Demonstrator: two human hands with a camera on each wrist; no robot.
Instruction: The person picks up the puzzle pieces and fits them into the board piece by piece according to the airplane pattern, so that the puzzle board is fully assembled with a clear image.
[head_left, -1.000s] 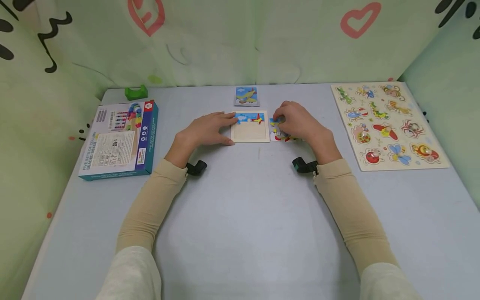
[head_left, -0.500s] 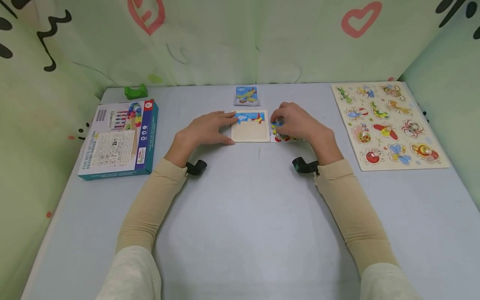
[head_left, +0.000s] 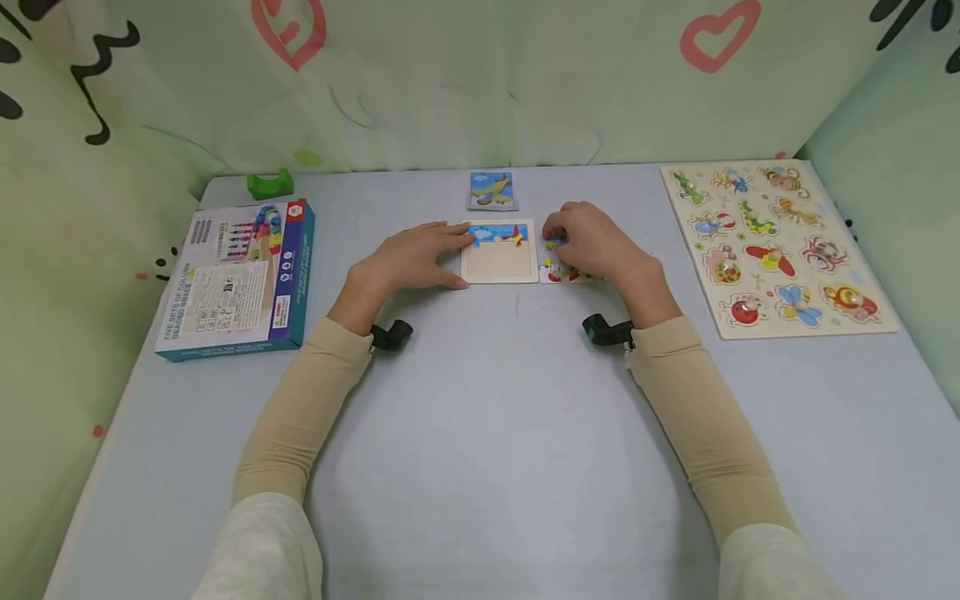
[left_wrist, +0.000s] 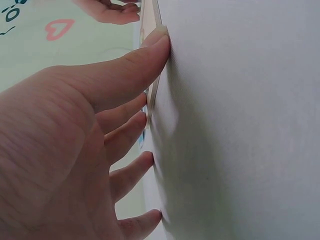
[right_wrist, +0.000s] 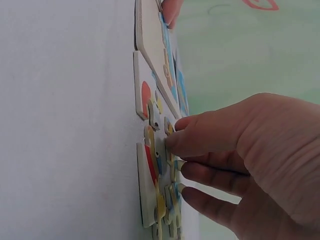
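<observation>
A wooden jigsaw tray (head_left: 499, 263) lies mid-table, its upper strip filled with blue sky and red-and-yellow pieces, its lower part bare wood. My left hand (head_left: 412, 258) rests at the tray's left side, fingers spread, with the thumb on its near left corner. Just right of the tray lie several loose jigsaw pieces (right_wrist: 145, 92), some overlapping. Over them is my right hand (head_left: 596, 242), thumb and fingertips pinching one small piece (right_wrist: 171, 157); the hand hides much of the pile in the head view.
Behind the tray sits a small airplane picture puzzle (head_left: 492, 191). A boxed set (head_left: 232, 283) lies at left with a green plastic object (head_left: 270, 184) behind it. At right is a large insect puzzle board (head_left: 776, 250). A patterned curtain (head_left: 420, 92) borders the back.
The right hand makes only slight finger movements over the loose pieces. The left hand and the tray keep their places.
</observation>
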